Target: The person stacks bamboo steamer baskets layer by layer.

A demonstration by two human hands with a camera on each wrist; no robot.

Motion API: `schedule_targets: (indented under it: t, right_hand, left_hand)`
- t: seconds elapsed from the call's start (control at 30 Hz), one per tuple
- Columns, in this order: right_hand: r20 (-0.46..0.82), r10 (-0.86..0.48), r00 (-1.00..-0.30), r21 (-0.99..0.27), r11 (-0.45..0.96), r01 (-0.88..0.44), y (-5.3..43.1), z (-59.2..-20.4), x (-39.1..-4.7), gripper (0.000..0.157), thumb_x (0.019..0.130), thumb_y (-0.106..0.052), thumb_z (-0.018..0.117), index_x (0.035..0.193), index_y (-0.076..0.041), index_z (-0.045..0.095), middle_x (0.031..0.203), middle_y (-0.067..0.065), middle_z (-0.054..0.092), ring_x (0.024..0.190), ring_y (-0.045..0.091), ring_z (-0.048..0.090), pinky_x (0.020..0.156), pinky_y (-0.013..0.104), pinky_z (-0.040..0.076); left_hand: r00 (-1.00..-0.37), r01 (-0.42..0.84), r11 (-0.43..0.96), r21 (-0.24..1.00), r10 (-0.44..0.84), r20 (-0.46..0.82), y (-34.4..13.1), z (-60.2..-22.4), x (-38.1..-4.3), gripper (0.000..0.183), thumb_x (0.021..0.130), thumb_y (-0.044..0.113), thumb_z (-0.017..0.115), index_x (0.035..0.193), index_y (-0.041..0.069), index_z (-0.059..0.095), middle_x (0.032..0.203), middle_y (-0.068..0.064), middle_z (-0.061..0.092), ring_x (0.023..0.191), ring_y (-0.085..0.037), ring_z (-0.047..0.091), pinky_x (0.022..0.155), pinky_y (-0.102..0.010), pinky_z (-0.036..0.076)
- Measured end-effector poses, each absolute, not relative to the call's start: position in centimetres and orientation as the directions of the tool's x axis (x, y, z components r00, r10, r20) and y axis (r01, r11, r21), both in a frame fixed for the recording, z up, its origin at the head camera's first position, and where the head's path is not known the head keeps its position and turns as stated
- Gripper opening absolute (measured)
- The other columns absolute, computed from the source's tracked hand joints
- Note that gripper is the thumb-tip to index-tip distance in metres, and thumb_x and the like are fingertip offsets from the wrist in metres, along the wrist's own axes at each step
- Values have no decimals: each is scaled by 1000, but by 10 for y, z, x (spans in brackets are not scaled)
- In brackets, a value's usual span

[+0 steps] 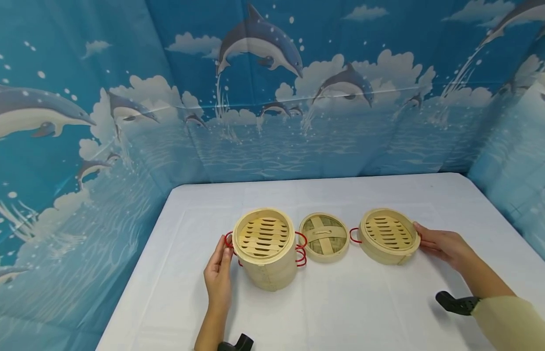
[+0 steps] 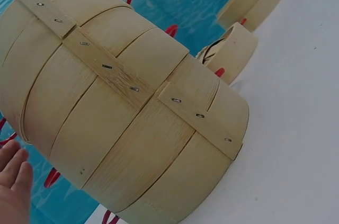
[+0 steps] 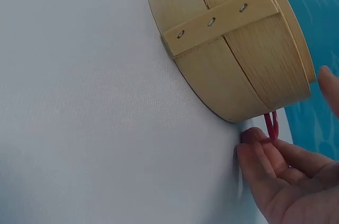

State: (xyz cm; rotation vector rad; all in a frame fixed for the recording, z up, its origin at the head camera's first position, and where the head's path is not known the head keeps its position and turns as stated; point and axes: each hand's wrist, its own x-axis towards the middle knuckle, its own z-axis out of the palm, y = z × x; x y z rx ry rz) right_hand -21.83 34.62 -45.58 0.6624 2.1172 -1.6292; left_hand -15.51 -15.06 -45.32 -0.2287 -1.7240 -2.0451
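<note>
Left of centre on the white table (image 1: 342, 312) stands a stack of bamboo steamer baskets (image 1: 272, 275), upright, three tiers high. Its top shows a slatted floor inside a round rim, and red handles (image 1: 302, 239) stick out from both sides. Down the wall, seen close from the left wrist, run overlapping wooden strips (image 2: 106, 66) fastened with metal staples.

The person's left hand (image 1: 218, 270) is at the left side of the stack, next to the top handle there. Its fingers (image 2: 10, 168) are extended rather than wrapped around anything, so the grip is loose.

Just right of the stack lies a round lid (image 1: 325, 251), woven, with two flat bands crossing on top. Beyond it, to the right, is a single steamer basket (image 1: 388, 253) with the same slatted floor and a red handle on the side facing the lid.

The person's right hand (image 1: 443, 246) is at the far side of this basket. From the right wrist, its fingers are bent close against the basket's other red loop (image 3: 271, 126), while the thumb (image 3: 327, 89) is spread away from them near the rim; I cannot tell whether the loop is actually pinched.

A pale yellow sleeve (image 1: 511, 319) covers the right forearm, with a black device (image 1: 456, 303) in front of the cuff. Behind the table hangs a blue backdrop (image 1: 281, 146) printed with leaping dolphins, clouds and water.
</note>
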Motion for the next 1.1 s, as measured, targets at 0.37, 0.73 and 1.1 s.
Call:
schedule_targets:
  t: [0.37,0.73,1.1]
  right_hand:
    - [-584,112,-804,-784,176,595,342,-449,-230,83,68,-51,60,120,7,34,69,-3,54,64,10,51,68,25,49]
    - [-635,20,-772,-770,57,635,344,-442,-227,64,71,-39,64,114,0,37,74,0,58,68,13,54,73,28,48]
    - [-618,43,-785,-770,168,615,347,-431,-214,80,72,-43,61,121,9,26,74,1,56,70,17,57,73,31,48]
  left_hand:
    - [-874,462,-172,870,-256,413,-152,-468,-166,38,90,10,41,126,-2,36,123,-19,40,111,-22,41,87,-25,37]
    - [-860,493,-147,858,-236,453,-159,-486,-175,39,90,10,39,127,0,34,123,-18,41,112,-26,39,87,-26,37]
    - [-850,509,-170,844,-249,464,-164,-507,-187,39,89,9,41,126,-2,35,121,-17,44,111,-26,40,87,-29,37]
